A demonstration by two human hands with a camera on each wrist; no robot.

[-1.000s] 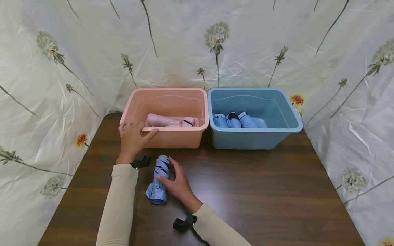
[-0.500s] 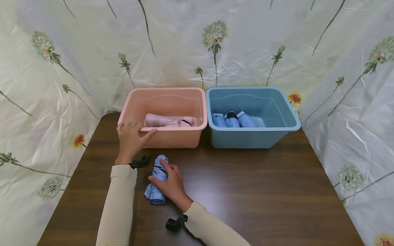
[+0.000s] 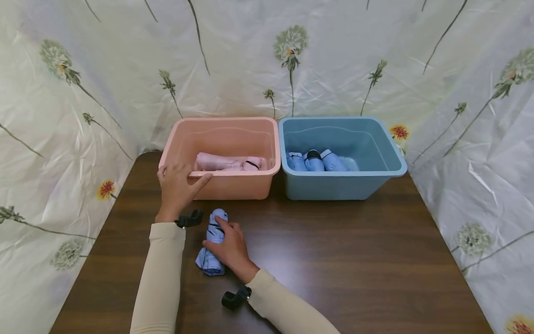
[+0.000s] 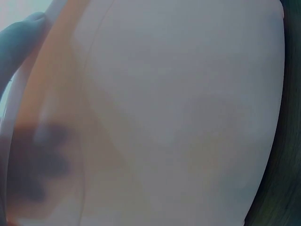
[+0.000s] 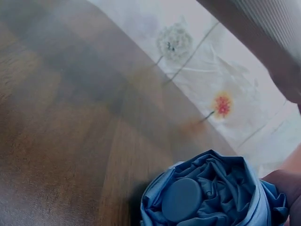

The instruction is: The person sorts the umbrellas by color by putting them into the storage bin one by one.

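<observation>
A blue folded umbrella (image 3: 215,234) with dark stripes lies on the wooden table, its loose cloth end towards me. My right hand (image 3: 232,246) grips it from the right, thumb on one side and fingers over the top. Its round end cap (image 5: 182,200) and bunched fabric show close up in the right wrist view. With my left hand (image 3: 177,189) I hold the front left rim of a pink bin (image 3: 233,188). In the left wrist view the thumb (image 4: 21,44) lies at the rim, and the other fingers show as shadows through the wall.
Inside the pink bin lie pink folded umbrellas (image 3: 217,162), partly hidden by the front wall. A blue bin (image 3: 333,186) stands right beside it with several blue folded umbrellas (image 3: 314,162). Flower-printed sheeting (image 3: 333,55) hangs behind and at both sides of the table (image 3: 354,255).
My right hand has moved slightly left and closed round the blue umbrella, which stays in about the same place. The left hand keeps its hold on the pink bin's rim.
</observation>
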